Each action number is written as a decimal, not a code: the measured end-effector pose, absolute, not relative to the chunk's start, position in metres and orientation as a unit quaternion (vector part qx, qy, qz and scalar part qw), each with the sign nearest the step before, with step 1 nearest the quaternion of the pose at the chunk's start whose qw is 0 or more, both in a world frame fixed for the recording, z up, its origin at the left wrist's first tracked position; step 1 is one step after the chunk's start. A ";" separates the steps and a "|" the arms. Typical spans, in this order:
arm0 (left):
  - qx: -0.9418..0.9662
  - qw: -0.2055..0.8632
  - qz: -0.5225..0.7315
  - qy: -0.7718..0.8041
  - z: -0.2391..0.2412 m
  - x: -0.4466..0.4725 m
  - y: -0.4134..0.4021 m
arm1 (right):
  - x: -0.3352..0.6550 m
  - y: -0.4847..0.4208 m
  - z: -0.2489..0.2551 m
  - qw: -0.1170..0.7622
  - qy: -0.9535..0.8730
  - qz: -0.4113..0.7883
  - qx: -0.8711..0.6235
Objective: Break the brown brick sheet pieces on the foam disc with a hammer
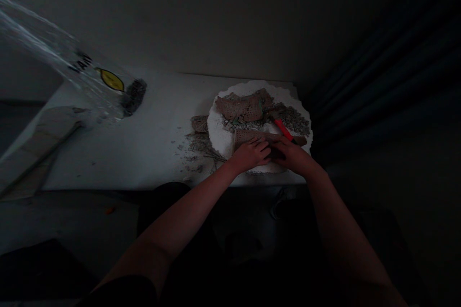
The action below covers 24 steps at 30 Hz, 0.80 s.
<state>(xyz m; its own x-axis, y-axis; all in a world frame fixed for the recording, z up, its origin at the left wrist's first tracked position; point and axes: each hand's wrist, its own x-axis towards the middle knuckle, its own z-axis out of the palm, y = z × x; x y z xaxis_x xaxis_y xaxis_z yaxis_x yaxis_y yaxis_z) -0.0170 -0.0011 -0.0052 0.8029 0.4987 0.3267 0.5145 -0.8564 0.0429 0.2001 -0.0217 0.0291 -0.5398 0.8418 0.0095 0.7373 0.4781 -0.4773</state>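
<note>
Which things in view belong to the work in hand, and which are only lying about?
Likely in the work:
left hand and right hand, on the front mesh
rear mesh
white mat
red tool
grey bits

Seemingly lying about:
plastic bag
orange bit on the floor
pale slab, unclear what

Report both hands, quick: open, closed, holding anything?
Left hand: fingers on the brown mesh piece; whether closed on it, can't tell.
Right hand: at the same piece; too dark to tell its grip.
</note>
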 end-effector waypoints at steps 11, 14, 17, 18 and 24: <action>-0.945 -0.007 -0.183 -0.272 -0.006 -0.022 0.001 | 0.200 -0.025 0.031 0.135 -0.848 0.218 -0.464; -0.945 -0.017 -0.184 -0.271 -0.005 -0.023 0.001 | 0.200 -0.026 0.032 0.134 -0.850 0.208 -0.464; -0.942 -0.043 -0.183 -0.277 0.000 -0.026 0.001 | 0.198 -0.028 0.035 0.133 -0.854 0.200 -0.462; -0.940 -0.057 -0.181 -0.285 0.001 -0.027 0.001 | 0.197 -0.029 0.036 0.135 -0.853 0.198 -0.464; -0.919 -0.152 -0.170 -0.320 0.003 -0.034 0.007 | 0.184 -0.027 0.034 0.126 -0.853 0.219 -0.457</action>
